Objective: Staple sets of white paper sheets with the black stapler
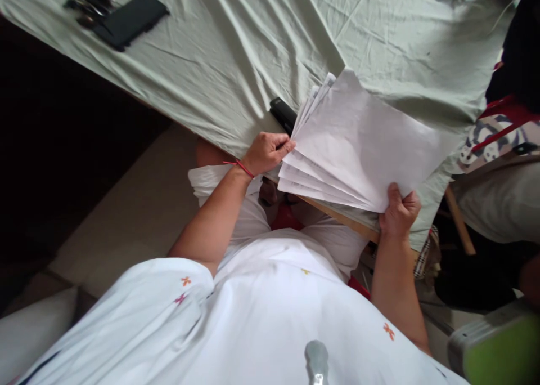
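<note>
a pale green cloth (219, 64) covers the table (356, 226), lying in long creases and soft folds, with a strip of wooden edge showing just below the papers. at the far left of the cloth lies a flat black object (133, 22), and touching or just beside it is a blurred cluster of small dark items (90, 7). the floor (139, 199) left of the person is light, running into deep shadow. on the right, next to the table, there is panda-print fabric (491, 140) with red trim, and a blurred green thing (502, 345) fills the lower corner.

the stack of papers (350, 143) is over the near edge of the table, partly overhanging it. the top sheet is white, with a gentle bend across it and no clear print; the sheets below fan out along the left side, where faint lines of type and small grey patches show. a small black object (283, 115) is partly hidden by the upper left of the stack.

the left hand (268, 151) pinches the left edge of the papers, and the right hand (399, 210) grips the lower right corner, thumb on top.
</note>
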The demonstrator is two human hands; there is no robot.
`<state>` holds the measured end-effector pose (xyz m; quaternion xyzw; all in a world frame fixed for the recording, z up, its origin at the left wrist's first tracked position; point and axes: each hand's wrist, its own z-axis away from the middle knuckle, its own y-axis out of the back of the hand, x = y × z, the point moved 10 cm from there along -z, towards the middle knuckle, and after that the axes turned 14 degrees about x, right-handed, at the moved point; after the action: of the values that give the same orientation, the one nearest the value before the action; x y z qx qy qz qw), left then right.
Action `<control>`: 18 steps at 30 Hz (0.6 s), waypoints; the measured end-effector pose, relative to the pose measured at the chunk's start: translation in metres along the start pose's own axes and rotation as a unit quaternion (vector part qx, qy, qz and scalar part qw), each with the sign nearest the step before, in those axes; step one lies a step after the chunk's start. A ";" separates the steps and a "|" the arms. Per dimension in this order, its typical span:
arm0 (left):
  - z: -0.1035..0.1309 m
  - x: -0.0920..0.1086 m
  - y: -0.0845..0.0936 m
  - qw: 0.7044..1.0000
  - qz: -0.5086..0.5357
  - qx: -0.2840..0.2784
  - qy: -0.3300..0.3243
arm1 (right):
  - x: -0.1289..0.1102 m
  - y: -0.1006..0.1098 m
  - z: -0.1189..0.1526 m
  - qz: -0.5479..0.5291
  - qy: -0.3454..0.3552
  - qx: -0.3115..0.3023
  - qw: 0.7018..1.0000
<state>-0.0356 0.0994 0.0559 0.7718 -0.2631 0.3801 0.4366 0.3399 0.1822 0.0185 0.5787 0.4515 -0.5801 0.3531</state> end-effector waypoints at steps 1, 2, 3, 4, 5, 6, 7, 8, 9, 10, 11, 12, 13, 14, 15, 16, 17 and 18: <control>0.000 0.000 0.000 1.000 0.002 0.000 -0.001 | 0.000 0.000 0.000 0.001 0.000 0.000 1.000; 0.000 0.000 0.000 1.000 0.004 0.000 -0.001 | 0.000 0.000 0.000 0.003 0.001 0.000 1.000; 0.000 0.000 0.000 1.000 0.005 0.000 -0.002 | 0.000 0.001 0.000 0.005 0.001 0.002 1.000; 0.000 0.000 0.000 1.000 0.007 0.001 -0.003 | 0.000 0.001 0.000 0.007 0.001 0.004 1.000; 0.000 0.000 0.000 1.000 0.008 0.001 -0.003 | 0.001 0.001 -0.001 0.007 0.000 0.005 1.000; 0.000 0.000 0.000 1.000 0.009 0.001 -0.003 | 0.001 0.001 0.000 0.006 0.000 0.004 1.000; 0.000 0.000 0.000 1.000 0.010 0.001 -0.002 | 0.000 0.000 0.000 0.003 0.001 0.001 1.000; 0.000 0.000 0.000 1.000 0.011 0.002 0.000 | 0.000 0.000 0.000 0.000 0.002 -0.001 1.000; 0.000 -0.001 0.001 1.000 0.011 0.002 0.001 | 0.000 0.000 0.000 0.000 0.003 -0.003 1.000; 0.000 -0.001 0.001 1.000 0.013 0.003 0.003 | 0.000 0.000 0.000 0.002 0.003 -0.002 1.000; 0.000 -0.002 0.001 1.000 0.018 0.001 0.006 | 0.000 0.000 -0.001 0.005 0.004 0.002 1.000; 0.000 -0.002 0.001 1.000 0.024 -0.003 0.009 | 0.000 0.001 -0.001 0.008 0.005 0.006 1.000; 0.000 -0.002 0.000 0.999 0.034 -0.010 0.012 | 0.000 0.002 -0.001 0.011 0.005 0.010 1.000; 0.000 -0.002 -0.002 0.999 0.045 -0.018 0.016 | 0.000 0.002 -0.001 0.011 0.005 0.012 1.000; 0.001 -0.002 -0.003 0.998 0.056 -0.027 0.020 | 0.000 0.002 -0.001 0.010 0.006 0.011 1.000; 0.001 -0.002 -0.004 0.997 0.064 -0.033 0.025 | 0.000 0.002 -0.001 0.009 0.006 0.009 1.000; 0.001 -0.003 -0.005 0.997 0.067 -0.036 0.028 | 0.000 0.002 -0.001 0.009 0.006 0.007 1.000; 0.002 -0.004 -0.005 0.997 0.064 -0.035 0.031 | 0.000 0.001 -0.001 0.011 0.005 0.004 1.000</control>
<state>-0.0337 0.1008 0.0496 0.7255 -0.3116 0.4217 0.4459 0.3413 0.1824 0.0181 0.5878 0.4450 -0.5749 0.3549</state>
